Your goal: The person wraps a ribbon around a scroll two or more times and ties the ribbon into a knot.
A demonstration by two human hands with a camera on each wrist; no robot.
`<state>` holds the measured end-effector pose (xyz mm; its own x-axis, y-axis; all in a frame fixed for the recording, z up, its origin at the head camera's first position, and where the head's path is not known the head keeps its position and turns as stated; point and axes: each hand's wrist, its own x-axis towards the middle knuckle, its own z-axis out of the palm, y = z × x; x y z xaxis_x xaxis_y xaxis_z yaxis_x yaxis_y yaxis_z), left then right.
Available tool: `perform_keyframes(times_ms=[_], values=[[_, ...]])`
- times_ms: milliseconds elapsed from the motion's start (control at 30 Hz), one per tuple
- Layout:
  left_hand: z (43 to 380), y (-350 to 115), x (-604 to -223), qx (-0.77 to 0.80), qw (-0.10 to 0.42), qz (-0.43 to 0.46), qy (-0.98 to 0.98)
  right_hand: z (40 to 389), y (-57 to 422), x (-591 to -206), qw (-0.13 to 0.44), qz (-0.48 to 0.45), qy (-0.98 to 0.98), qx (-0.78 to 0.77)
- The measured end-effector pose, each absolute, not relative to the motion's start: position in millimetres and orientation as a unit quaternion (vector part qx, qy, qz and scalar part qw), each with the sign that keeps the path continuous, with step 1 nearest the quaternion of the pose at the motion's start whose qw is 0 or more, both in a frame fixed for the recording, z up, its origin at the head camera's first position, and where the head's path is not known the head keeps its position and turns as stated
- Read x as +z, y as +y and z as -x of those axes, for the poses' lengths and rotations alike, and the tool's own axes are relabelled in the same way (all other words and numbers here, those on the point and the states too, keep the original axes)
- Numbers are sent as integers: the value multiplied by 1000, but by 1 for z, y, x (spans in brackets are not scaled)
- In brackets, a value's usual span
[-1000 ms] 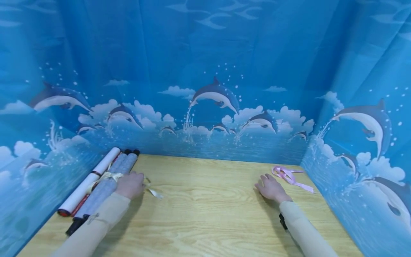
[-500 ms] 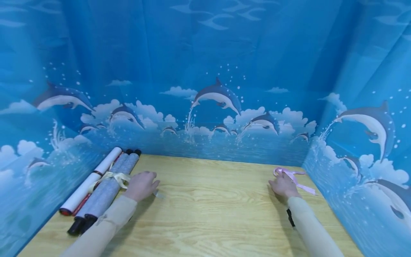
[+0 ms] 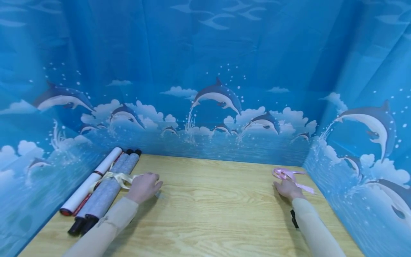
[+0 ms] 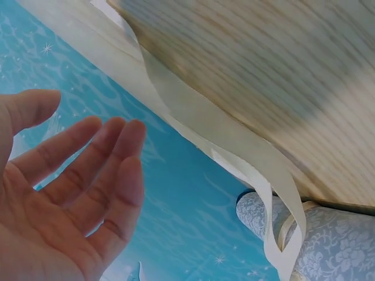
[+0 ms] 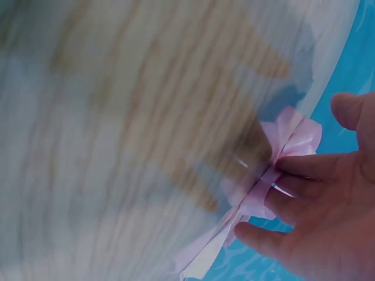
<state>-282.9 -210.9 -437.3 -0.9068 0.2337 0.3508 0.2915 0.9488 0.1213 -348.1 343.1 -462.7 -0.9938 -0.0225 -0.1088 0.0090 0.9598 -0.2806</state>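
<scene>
My left hand (image 3: 144, 187) hovers at the right side of a bundle of grey rolled scrolls (image 3: 110, 184). A cream ribbon (image 3: 119, 178) is tied round the bundle. In the left wrist view, the thumb and loosely bent fingers of that hand (image 4: 76, 187) hold nothing, and the ribbon's long tail (image 4: 228, 137) runs past them. At the far right of the table, my right hand (image 3: 289, 189) is by a loose pink ribbon (image 3: 284, 172). Seen from the right wrist, its outstretched fingers reach to the pink ribbon (image 5: 302, 136); whether they touch it I cannot tell.
A white scroll (image 3: 78, 185) with a dark band lies left of the grey bundle, a red strip showing between them. Blue dolphin-printed cloth (image 3: 205, 142) walls in the wooden table (image 3: 212, 203) at the back and both sides.
My left hand has come away from the ribbon-tied bundle, moving right. My right hand has moved right to the pink ribbon. The scrolls lie where they were.
</scene>
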Motion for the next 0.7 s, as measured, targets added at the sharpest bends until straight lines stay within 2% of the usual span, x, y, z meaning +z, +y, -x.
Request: perform_keyframes(times_ms=[200,533,600,700], values=[[285,-207,-436,-107,151,152,-971,348,336,-463,-8,33,987,-156],[286,-196,-440,-166,109,289,-936,352,322,-459,-122,42,952,-279],[286,-193,-439,-178,109,295,-932,354,315,-454,-124,36,941,-312],[286,-187,-438,-188,112,300,-929,354,302,-443,-82,26,913,-398]])
